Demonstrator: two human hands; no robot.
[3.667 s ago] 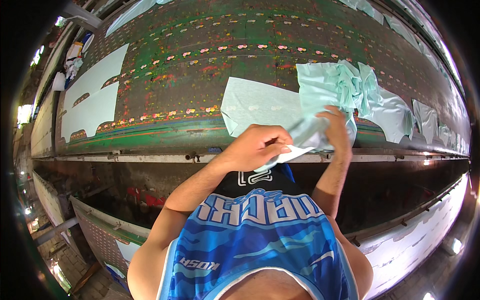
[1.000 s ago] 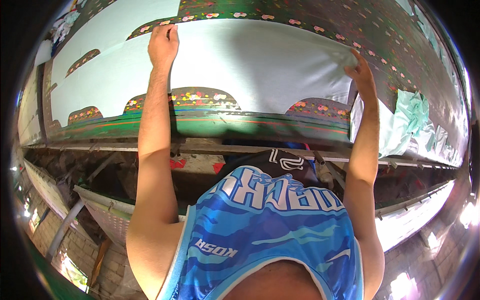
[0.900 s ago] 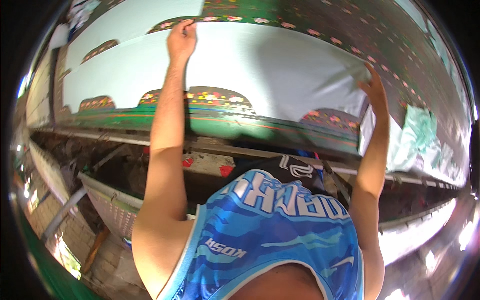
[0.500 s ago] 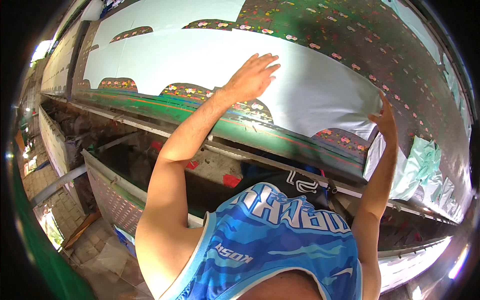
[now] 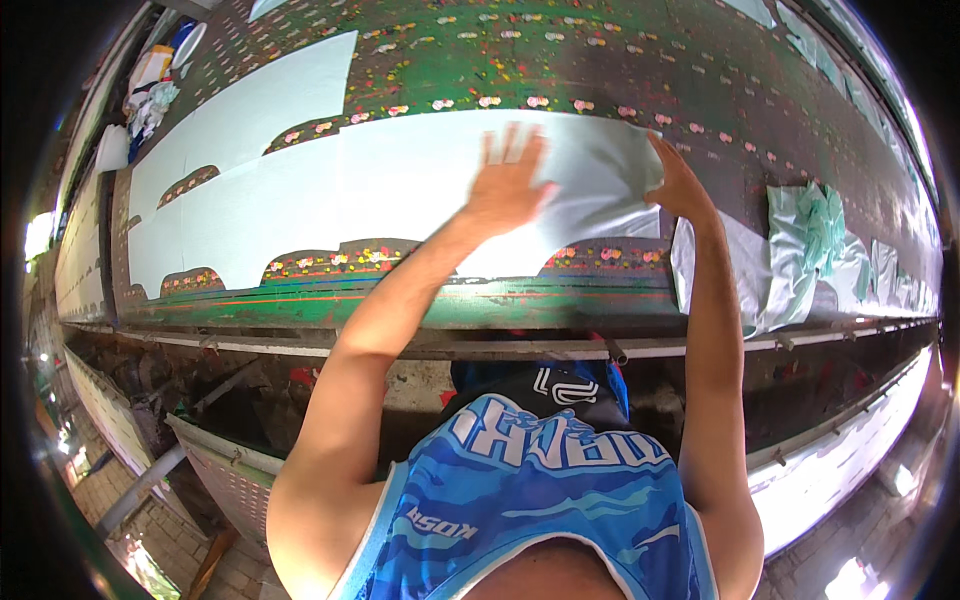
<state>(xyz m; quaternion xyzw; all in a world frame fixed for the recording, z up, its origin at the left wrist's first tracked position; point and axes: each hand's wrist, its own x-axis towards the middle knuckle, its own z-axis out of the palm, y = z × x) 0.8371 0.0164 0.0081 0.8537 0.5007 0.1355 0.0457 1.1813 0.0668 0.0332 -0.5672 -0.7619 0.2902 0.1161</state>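
A pale white fabric panel (image 5: 400,160) with a scalloped near edge lies along a long printing table (image 5: 400,65). My left hand (image 5: 508,185) is over the middle of this panel, palm down with its fingers spread, slightly blurred. At the panel's right end my right hand (image 5: 676,182) grips the edge, fingertips at the far corner and thumb nearer to me. Creases run across the fabric towards that hand. Another pale panel (image 5: 270,95) lies flat behind it at the left. Small coloured printed marks dot the dark green tabletop around the panels.
Crumpled pale green fabric (image 5: 820,235) lies right of my right hand, beside a loose white piece (image 5: 725,255). A metal rail (image 5: 480,348) runs along the table's near edge. White items and a container (image 5: 150,75) stand at the far left.
My view has turned, so the table now lies more level. My left hand has shifted along the panel with its fingers spread wider. The right hand stays at the panel's right end.
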